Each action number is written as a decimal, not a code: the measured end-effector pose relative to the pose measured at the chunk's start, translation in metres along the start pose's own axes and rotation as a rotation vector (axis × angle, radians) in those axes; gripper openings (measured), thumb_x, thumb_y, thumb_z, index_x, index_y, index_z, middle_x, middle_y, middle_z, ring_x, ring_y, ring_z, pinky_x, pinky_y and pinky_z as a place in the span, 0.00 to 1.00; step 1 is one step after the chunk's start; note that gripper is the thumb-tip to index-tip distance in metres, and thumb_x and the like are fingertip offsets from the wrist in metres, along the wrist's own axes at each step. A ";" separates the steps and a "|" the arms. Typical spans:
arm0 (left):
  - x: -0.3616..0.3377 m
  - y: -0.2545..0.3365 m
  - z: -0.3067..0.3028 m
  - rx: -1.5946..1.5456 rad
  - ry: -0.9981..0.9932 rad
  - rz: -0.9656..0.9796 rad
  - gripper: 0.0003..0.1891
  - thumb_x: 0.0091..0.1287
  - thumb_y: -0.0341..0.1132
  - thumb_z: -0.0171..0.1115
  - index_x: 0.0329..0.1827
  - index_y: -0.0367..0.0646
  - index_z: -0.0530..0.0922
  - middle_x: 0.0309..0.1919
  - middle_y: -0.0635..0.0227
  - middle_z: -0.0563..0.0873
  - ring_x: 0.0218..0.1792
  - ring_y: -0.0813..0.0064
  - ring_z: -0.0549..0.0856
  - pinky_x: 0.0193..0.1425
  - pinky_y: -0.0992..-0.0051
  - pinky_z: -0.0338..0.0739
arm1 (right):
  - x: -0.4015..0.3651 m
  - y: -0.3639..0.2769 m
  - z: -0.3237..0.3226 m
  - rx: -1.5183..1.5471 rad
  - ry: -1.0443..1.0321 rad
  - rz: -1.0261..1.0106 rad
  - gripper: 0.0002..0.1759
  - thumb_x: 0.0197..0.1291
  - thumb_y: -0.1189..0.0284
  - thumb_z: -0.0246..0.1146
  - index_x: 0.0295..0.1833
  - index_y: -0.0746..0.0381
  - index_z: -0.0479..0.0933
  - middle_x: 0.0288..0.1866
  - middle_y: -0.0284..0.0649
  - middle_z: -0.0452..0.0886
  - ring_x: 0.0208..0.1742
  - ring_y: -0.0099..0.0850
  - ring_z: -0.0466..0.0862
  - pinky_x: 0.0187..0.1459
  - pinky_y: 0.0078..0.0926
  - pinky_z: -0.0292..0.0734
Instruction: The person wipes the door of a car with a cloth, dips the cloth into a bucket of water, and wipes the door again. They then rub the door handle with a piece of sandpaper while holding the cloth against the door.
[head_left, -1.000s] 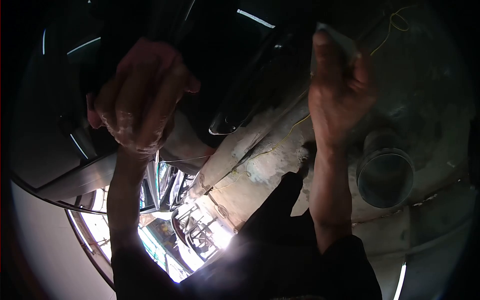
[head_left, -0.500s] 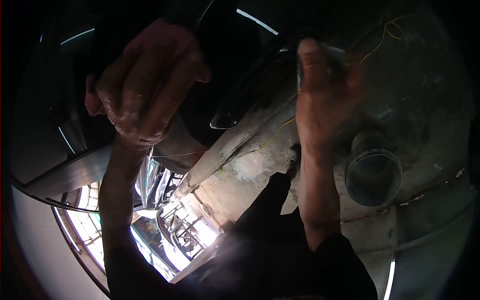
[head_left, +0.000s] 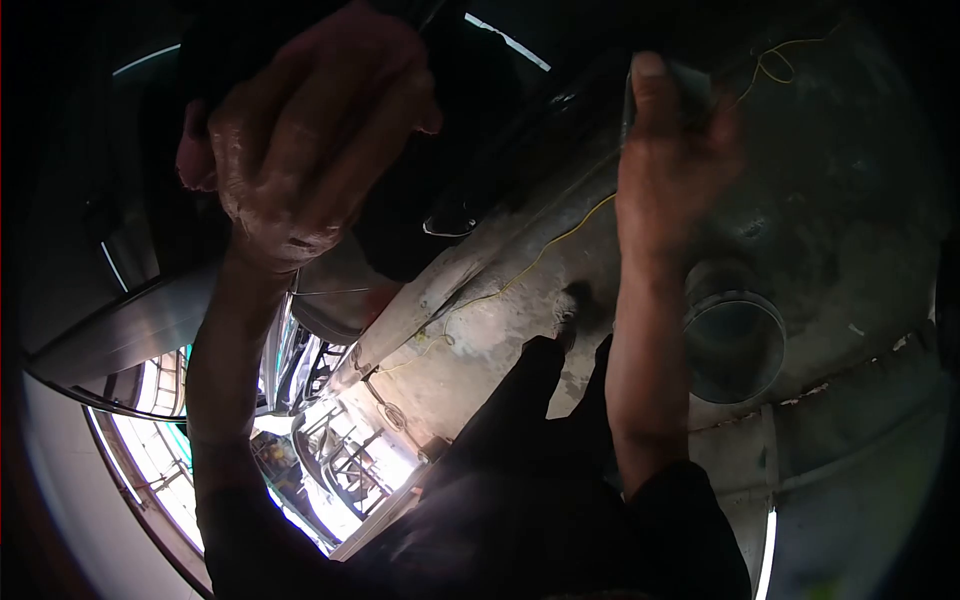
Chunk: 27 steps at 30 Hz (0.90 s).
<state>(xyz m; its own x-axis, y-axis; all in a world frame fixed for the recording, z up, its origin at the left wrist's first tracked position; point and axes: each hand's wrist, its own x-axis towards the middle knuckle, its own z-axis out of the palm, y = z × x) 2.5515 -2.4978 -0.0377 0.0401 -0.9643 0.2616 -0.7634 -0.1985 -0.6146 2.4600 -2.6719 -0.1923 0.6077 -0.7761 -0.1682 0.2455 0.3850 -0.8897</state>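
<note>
My left hand (head_left: 320, 150) is raised at the upper left, its fingers bent over a pink cloth (head_left: 196, 150) that shows past the little-finger side. The cloth lies against a very dark, glossy panel, and its far part is lost in shadow. At the upper right, my right hand (head_left: 675, 180) grips a flat, grey rectangular piece (head_left: 692, 84), thumb along its near side. What kind of thing the piece is, I cannot make out. Just left of this hand, a glossy dark edge (head_left: 450, 226) catches light.
A round bucket (head_left: 735, 345) stands on the stained concrete floor (head_left: 520, 330), right of my right forearm. A thin yellow cord (head_left: 560, 238) runs across the floor. At the lower left are a curved silver panel (head_left: 130, 320) and a bright area with metal frames.
My right hand has moved up and slightly right with the grey piece. The left hand, with the cloth, has shifted slightly up and right. The whole view has tilted a little.
</note>
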 end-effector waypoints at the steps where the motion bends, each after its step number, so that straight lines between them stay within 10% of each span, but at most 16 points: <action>1: -0.008 0.001 -0.001 0.005 -0.008 -0.003 0.20 0.42 0.41 0.81 0.43 0.67 0.92 0.53 0.82 0.86 0.53 0.73 0.82 0.55 0.75 0.79 | -0.015 0.002 0.003 -0.056 -0.007 -0.037 0.11 0.65 0.69 0.76 0.44 0.64 0.83 0.37 0.32 0.88 0.39 0.19 0.84 0.42 0.21 0.78; 5: -0.008 0.005 -0.004 -0.025 -0.046 -0.048 0.15 0.56 0.42 0.78 0.47 0.66 0.92 0.55 0.79 0.87 0.60 0.73 0.81 0.65 0.72 0.76 | -0.019 0.006 0.005 -0.134 -0.041 -0.085 0.09 0.63 0.75 0.74 0.39 0.64 0.79 0.32 0.34 0.85 0.36 0.19 0.83 0.39 0.21 0.78; 18: -0.007 -0.016 0.008 -0.032 0.110 0.140 0.17 0.42 0.36 0.81 0.39 0.53 0.91 0.50 0.69 0.84 0.49 0.63 0.83 0.49 0.67 0.81 | -0.020 0.008 0.015 -0.033 0.030 -0.096 0.10 0.65 0.75 0.72 0.39 0.65 0.77 0.33 0.32 0.84 0.34 0.17 0.80 0.37 0.19 0.75; 27: 0.001 -0.009 -0.001 -0.113 0.191 0.113 0.12 0.50 0.35 0.73 0.39 0.49 0.90 0.47 0.65 0.84 0.49 0.62 0.83 0.50 0.64 0.78 | -0.108 0.016 0.029 0.008 0.032 0.004 0.12 0.66 0.72 0.74 0.41 0.64 0.77 0.32 0.31 0.83 0.32 0.16 0.78 0.35 0.18 0.73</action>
<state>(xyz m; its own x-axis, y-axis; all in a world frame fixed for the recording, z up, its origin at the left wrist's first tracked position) 2.5574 -2.4967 -0.0308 -0.1641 -0.9265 0.3386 -0.8240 -0.0600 -0.5634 2.4201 -2.5671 -0.1763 0.5842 -0.7902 -0.1852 0.2491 0.3917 -0.8857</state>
